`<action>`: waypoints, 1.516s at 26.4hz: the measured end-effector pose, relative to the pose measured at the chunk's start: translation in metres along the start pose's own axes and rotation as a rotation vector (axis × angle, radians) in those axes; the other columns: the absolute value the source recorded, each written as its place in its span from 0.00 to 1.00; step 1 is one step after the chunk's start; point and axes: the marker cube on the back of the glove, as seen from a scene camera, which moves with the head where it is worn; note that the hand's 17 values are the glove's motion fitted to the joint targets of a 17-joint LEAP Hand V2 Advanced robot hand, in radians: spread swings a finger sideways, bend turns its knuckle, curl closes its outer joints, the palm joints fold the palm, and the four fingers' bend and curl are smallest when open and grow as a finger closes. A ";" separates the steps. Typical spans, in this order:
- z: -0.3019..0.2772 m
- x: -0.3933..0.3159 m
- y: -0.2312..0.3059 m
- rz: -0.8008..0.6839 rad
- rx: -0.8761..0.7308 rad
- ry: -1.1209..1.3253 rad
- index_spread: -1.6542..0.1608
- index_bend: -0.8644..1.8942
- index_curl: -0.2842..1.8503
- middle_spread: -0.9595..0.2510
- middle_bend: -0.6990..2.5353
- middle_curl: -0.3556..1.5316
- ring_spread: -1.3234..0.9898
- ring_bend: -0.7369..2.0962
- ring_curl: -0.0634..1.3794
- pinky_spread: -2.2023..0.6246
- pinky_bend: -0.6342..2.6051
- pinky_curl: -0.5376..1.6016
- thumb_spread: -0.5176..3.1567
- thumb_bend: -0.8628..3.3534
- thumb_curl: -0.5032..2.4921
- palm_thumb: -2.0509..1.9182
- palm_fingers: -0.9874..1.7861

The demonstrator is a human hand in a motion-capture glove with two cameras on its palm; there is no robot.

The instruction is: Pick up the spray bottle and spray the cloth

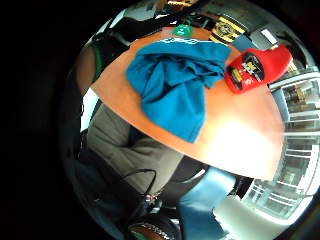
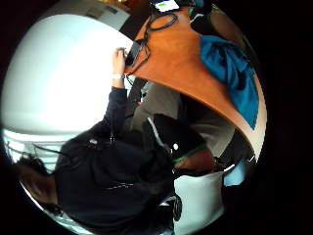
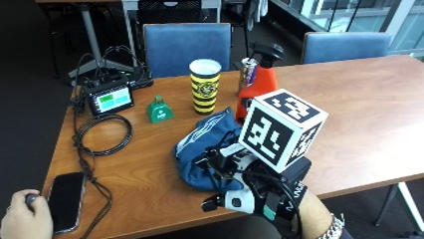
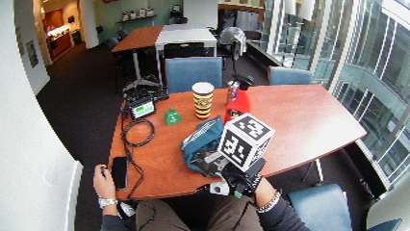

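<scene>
A red spray bottle (image 3: pixel 255 92) with a black trigger head stands upright on the wooden table (image 3: pixel 371 109), just behind a crumpled blue cloth (image 3: pixel 205 144). My gloved right hand (image 3: pixel 255 191) hovers at the table's front edge, at the near side of the cloth, and holds nothing. Its fingers reach toward the cloth's near edge and look relaxed. In the little finger side palm view the cloth (image 1: pixel 172 82) lies spread on the table with the bottle (image 1: pixel 257 67) beside it. The thumb side palm view shows the cloth (image 2: pixel 234 73) at the table's edge. The wide outside view shows bottle (image 4: pixel 237 106), cloth (image 4: pixel 200 139) and hand (image 4: pixel 234 180).
A yellow-and-black cup (image 3: pixel 205 87), a can (image 3: pixel 247 72) and a green bell (image 3: pixel 159 109) stand behind the cloth. A small screen device (image 3: pixel 109 97), coiled cables (image 3: pixel 99 134) and a phone (image 3: pixel 64 199) occupy the left. The bare left hand (image 3: pixel 23 219) rests by the phone. Blue chairs (image 3: pixel 185 45) stand behind.
</scene>
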 end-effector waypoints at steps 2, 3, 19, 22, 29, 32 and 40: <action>-0.005 0.008 -0.005 0.026 0.026 -0.008 0.69 0.39 0.28 0.73 0.27 0.31 0.55 0.37 0.21 0.85 0.26 0.37 0.42 0.21 0.25 0.64 0.58; -0.008 0.012 -0.007 0.038 0.042 -0.012 0.69 0.39 0.28 0.73 0.27 0.31 0.55 0.37 0.21 0.85 0.26 0.37 0.43 0.21 0.25 0.64 0.58; -0.097 0.083 -0.057 0.123 0.340 -0.002 0.71 0.38 0.30 0.69 0.29 0.36 0.53 0.39 0.25 0.83 0.24 0.37 0.44 0.22 0.28 0.69 0.66; -0.110 0.098 -0.066 0.164 0.374 0.026 0.71 0.38 0.30 0.69 0.29 0.36 0.52 0.38 0.26 0.83 0.24 0.37 0.44 0.21 0.28 0.69 0.66; -0.127 0.145 -0.083 0.337 0.568 0.043 0.71 0.38 0.31 0.68 0.30 0.38 0.52 0.37 0.26 0.83 0.23 0.36 0.44 0.21 0.29 0.71 0.65; -0.129 0.167 -0.087 0.413 0.674 -0.012 0.71 0.38 0.31 0.68 0.29 0.38 0.52 0.36 0.27 0.83 0.24 0.36 0.43 0.21 0.30 0.72 0.64; -0.107 0.210 -0.092 0.526 0.707 -0.384 0.72 0.35 0.28 0.66 0.32 0.40 0.51 0.39 0.28 0.83 0.24 0.36 0.41 0.20 0.31 0.73 0.66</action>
